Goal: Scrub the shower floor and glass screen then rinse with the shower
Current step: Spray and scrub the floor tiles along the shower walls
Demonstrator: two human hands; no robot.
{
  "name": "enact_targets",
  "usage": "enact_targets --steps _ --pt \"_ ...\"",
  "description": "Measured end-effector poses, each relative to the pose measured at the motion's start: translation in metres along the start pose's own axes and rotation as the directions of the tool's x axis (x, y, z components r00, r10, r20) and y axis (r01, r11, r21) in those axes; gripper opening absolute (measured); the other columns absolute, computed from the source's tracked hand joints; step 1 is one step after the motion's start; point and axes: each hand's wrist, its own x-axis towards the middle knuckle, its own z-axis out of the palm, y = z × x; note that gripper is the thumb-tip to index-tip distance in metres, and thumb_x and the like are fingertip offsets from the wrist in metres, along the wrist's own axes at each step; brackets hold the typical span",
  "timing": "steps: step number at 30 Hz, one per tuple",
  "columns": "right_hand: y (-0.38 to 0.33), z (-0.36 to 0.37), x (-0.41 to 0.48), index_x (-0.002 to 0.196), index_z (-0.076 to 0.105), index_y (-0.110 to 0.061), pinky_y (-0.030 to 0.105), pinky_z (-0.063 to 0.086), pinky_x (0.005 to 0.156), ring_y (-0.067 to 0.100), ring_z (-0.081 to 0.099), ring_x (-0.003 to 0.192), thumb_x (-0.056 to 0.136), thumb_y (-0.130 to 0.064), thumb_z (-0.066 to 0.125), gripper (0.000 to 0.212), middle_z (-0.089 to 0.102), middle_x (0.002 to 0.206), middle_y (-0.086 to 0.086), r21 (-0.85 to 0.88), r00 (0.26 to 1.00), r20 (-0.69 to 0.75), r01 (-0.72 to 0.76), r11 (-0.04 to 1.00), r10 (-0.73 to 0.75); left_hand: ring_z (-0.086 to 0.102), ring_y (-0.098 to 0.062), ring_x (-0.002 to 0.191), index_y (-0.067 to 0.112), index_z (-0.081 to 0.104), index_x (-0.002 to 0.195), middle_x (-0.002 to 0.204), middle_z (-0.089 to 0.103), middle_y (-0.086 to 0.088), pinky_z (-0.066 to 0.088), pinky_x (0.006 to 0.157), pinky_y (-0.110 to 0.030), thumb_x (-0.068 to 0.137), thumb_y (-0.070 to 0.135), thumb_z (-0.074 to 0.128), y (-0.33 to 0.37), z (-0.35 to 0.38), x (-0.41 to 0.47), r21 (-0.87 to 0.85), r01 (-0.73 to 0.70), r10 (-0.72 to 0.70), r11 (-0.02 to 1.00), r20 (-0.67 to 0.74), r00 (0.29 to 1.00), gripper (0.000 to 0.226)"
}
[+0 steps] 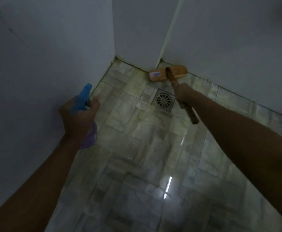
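My right hand (184, 95) grips the brown handle of a wooden scrubbing brush (168, 72). The brush head rests on the tiled shower floor (137, 148) in the far corner, against the white walls, and carries a small label. My left hand (80, 116) holds a spray bottle (85, 96) with a blue trigger head and a purple body, close to the left wall, its nozzle pointing at the far corner. The floor tiles are pale, marbled and glossy with light reflections.
A round metal floor drain (164, 100) sits just below the brush head, beside my right hand. White walls (36, 64) close in on the left, at the back and on the right. A white vertical strip (170, 30) runs up at the back corner.
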Motion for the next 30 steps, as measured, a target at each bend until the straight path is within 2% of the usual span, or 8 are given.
enact_targets --steps 4,8,11,13,16,18,24,30 --pt "0.002 0.023 -0.019 0.078 0.047 -0.009 0.026 0.041 0.038 0.024 0.049 0.051 0.107 -0.033 0.036 0.039 0.054 0.075 0.015 0.022 1.0 0.01 0.009 1.0 -0.01 0.057 -0.023 0.05 0.003 0.075 0.097 0.063 0.064 -0.011 0.046 0.052 -0.027 0.091 0.019 0.073 -0.002 0.001 0.0 0.06 -0.144 0.141 0.988 0.048 0.989 0.018" --pt "0.015 0.074 -0.068 0.085 0.053 -0.014 0.024 0.041 0.041 0.018 0.048 0.053 0.107 -0.045 0.03 0.045 0.052 0.069 0.005 0.07 0.982 0.15 0.108 0.992 -0.117 0.053 -0.007 0.049 0.004 0.063 0.066 0.059 0.061 -0.01 0.042 0.05 -0.023 0.09 0.031 0.072 0.008 0.006 0.002 0.03 -0.027 0.025 0.999 0.065 0.998 0.037" --pt "-0.008 0.086 -0.065 0.101 0.055 -0.004 0.026 0.043 0.038 0.022 0.053 0.052 0.105 -0.05 0.031 0.052 0.055 0.075 0.01 0.047 0.978 0.184 0.088 0.995 -0.095 0.054 -0.022 0.048 0.001 0.062 0.065 0.057 0.059 -0.011 0.042 0.048 -0.028 0.09 0.032 0.072 0.008 0.007 0.006 0.039 -0.032 0.03 0.999 0.066 0.997 0.041" --pt "-0.041 0.086 -0.05 0.127 0.051 -0.002 0.023 0.041 0.033 0.026 0.052 0.049 0.109 -0.032 0.033 0.04 0.054 0.085 0.015 0.0 0.964 0.24 0.114 0.994 -0.11 0.054 -0.024 0.048 0.002 0.061 0.065 0.056 0.058 -0.011 0.042 0.049 -0.029 0.09 0.034 0.072 0.006 0.007 0.007 0.035 -0.046 0.043 0.998 0.077 0.996 0.042" --pt "-0.087 0.087 -0.028 0.15 0.035 -0.01 0.028 0.047 0.049 0.03 0.056 0.061 0.109 -0.017 0.028 0.042 0.053 0.097 0.022 0.092 0.956 0.275 0.083 0.992 -0.106 0.056 -0.029 0.049 0.002 0.062 0.067 0.058 0.058 -0.01 0.046 0.05 -0.033 0.091 0.035 0.072 0.003 0.007 0.004 0.018 -0.032 0.031 0.999 0.076 0.997 0.042" --pt "-0.098 0.086 -0.021 0.142 0.042 -0.007 0.034 0.049 0.057 0.029 0.058 0.063 0.109 -0.027 0.028 0.041 0.058 0.09 0.022 -0.037 0.948 0.297 0.132 0.991 -0.115 0.058 -0.029 0.049 0.002 0.064 0.068 0.059 0.059 -0.011 0.049 0.051 -0.035 0.091 0.031 0.072 0.001 0.004 0.002 0.016 -0.056 0.055 0.998 0.055 0.997 0.038" --pt "-0.022 0.023 -0.009 0.104 0.051 -0.003 0.024 0.041 0.043 0.019 0.046 0.041 0.099 -0.065 0.028 0.066 0.051 0.065 0.009 -0.314 0.941 0.309 0.239 0.919 -0.139 0.059 -0.031 0.046 0.0 0.063 0.065 0.056 0.061 -0.014 0.047 0.046 -0.033 0.09 0.019 0.073 -0.005 -0.002 0.005 0.079 -0.087 0.087 0.993 -0.007 0.996 0.033" --pt "-0.021 -0.016 0.003 0.11 0.054 0.003 0.026 0.041 0.041 0.019 0.044 0.039 0.097 -0.068 0.03 0.075 0.052 0.067 0.014 -0.45 0.941 0.33 0.224 0.865 -0.072 0.058 -0.02 0.051 0.0 0.067 0.069 0.059 0.06 -0.001 0.047 0.051 -0.029 0.087 0.024 0.075 0.005 0.001 0.007 -0.004 -0.014 0.015 1.0 0.036 0.999 0.031"
